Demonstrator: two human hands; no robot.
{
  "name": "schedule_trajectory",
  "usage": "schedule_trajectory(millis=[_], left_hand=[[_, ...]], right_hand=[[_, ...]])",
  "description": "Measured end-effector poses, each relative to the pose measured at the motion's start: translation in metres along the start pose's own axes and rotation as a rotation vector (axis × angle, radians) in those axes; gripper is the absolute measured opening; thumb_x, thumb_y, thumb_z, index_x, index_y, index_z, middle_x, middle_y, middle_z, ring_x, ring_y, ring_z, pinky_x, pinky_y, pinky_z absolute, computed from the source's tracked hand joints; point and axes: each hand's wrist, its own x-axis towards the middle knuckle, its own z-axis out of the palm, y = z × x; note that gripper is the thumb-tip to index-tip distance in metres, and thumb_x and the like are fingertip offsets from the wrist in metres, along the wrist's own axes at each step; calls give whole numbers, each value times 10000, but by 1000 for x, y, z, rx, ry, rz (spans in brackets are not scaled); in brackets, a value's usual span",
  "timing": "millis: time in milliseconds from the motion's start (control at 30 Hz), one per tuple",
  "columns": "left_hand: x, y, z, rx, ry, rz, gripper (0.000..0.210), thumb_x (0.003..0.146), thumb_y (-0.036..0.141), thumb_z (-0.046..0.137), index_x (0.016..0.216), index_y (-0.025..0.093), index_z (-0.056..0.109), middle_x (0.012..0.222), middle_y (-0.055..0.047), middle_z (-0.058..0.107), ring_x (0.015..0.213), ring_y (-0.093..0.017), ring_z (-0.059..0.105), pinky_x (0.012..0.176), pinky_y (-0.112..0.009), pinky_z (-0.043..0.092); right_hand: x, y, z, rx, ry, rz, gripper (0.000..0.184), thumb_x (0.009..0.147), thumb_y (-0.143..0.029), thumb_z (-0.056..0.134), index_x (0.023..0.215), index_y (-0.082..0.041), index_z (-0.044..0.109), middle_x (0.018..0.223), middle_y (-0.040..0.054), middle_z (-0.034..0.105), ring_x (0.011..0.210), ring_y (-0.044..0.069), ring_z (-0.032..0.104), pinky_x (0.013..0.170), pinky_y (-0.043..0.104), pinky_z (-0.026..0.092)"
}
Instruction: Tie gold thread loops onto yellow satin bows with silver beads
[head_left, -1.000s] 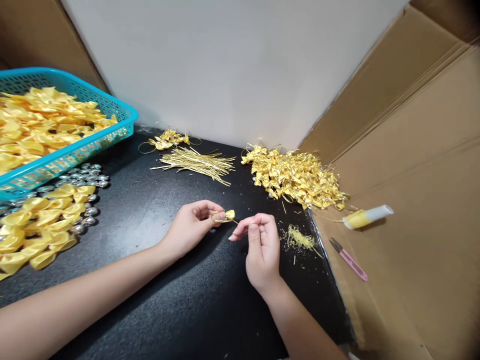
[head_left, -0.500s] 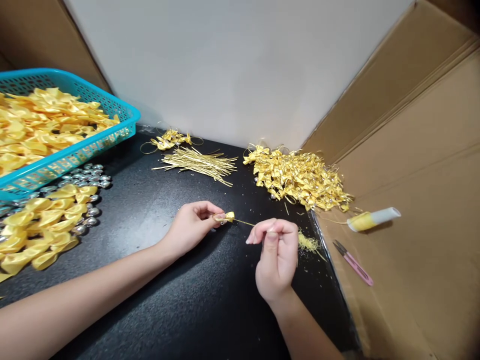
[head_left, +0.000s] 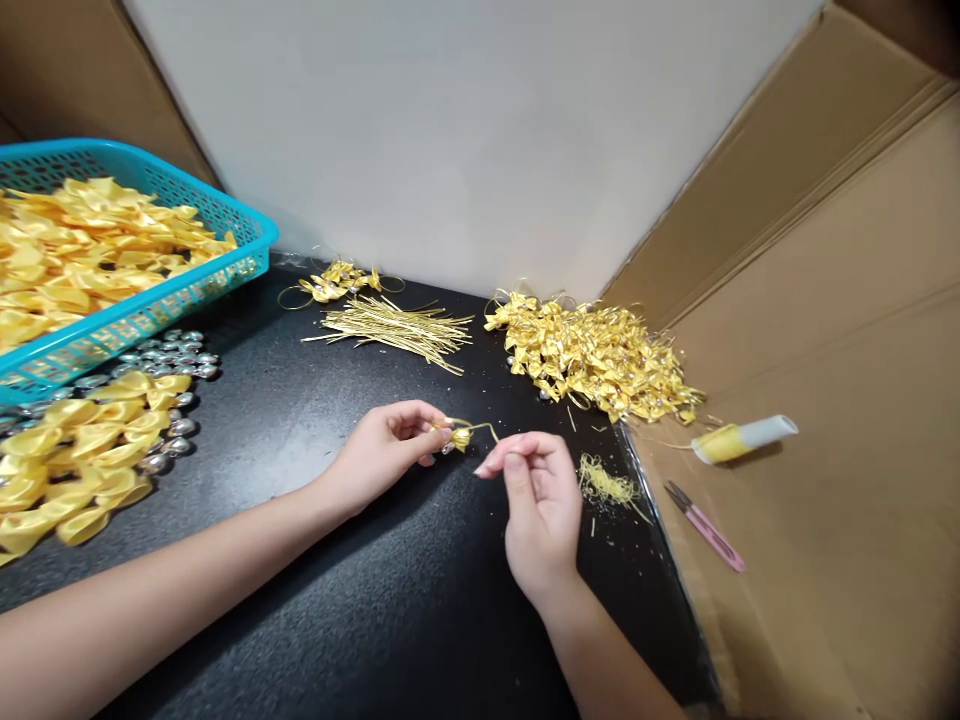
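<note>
Between the thumb and fingers of my left hand (head_left: pixel 394 445) is a small yellow ribbon bow (head_left: pixel 460 437) with a silvery bead at its underside. A thin gold cord (head_left: pixel 481 427) leaves the bow to the right and bends down to the fingertips of my right hand (head_left: pixel 541 510). Those fingers are pinched together at the cord's end, partly hiding it. Beyond my hands lies a bundle of cut gold cords (head_left: pixel 397 328). A heap of bows with beads and cord loops (head_left: pixel 592 355) is at the back right, and a smaller group of them (head_left: pixel 341 280) at the back.
At left, a blue basket (head_left: pixel 259 235) holds yellow bows; loose bows (head_left: pixel 94 440) and silver beads (head_left: pixel 180 427) lie before it. Thread scraps (head_left: pixel 604 482) are right of my hand. Pink-handled snips (head_left: pixel 709 530) and a thread tube (head_left: pixel 765 432) rest on cardboard at right.
My right hand has moved slightly left, closer to the bow. The cord was straight between my hands and is now slack and bent. My left hand keeps the bow in nearly the same place.
</note>
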Motion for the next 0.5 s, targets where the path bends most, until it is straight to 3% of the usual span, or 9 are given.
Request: schedule_trajectory(millis=[133,233,333,433,500], left_hand=[[-2,1,-1,-7,-44,-76,241,660,336,778,796,146,720,745,-12,713,625,-102,592,595,-209,488],[-2,0,-1,-103,-67,-148,237,636,309,802,796,150,728,694,-2,713,615,-96,608,635,-211,508],[-1,0,-1,-175,-61,-165,247,605,292,827,791,156,739,690,-1,725,607,-92,615,635,-205,516],[0,1,-1,-180,-49,-154,232,591,288,835,761,154,750,697,-12,740,628,-99,626,645,-205,521],[1,2,-2,-161,-42,-159,220,591,281,829,754,149,760,699,-19,747,651,-107,638,666,-208,524]], right_hand=[[-5,6,4,-98,-187,141,37,955,-228,500,931,-215,524,677,-37,607,578,98,595,572,215,506],[-4,6,1,-292,-228,128,67,938,-218,502,900,-196,552,569,-66,516,485,84,496,490,199,408],[0,5,-4,-400,-55,60,91,937,-222,502,891,-196,576,576,-63,504,470,76,447,461,199,349],[2,4,-9,-387,174,-2,106,949,-226,486,948,-206,590,720,-21,593,571,88,536,519,193,420],[2,3,-10,-347,225,-25,111,949,-214,486,980,-213,593,779,-7,618,651,98,592,586,198,476]])
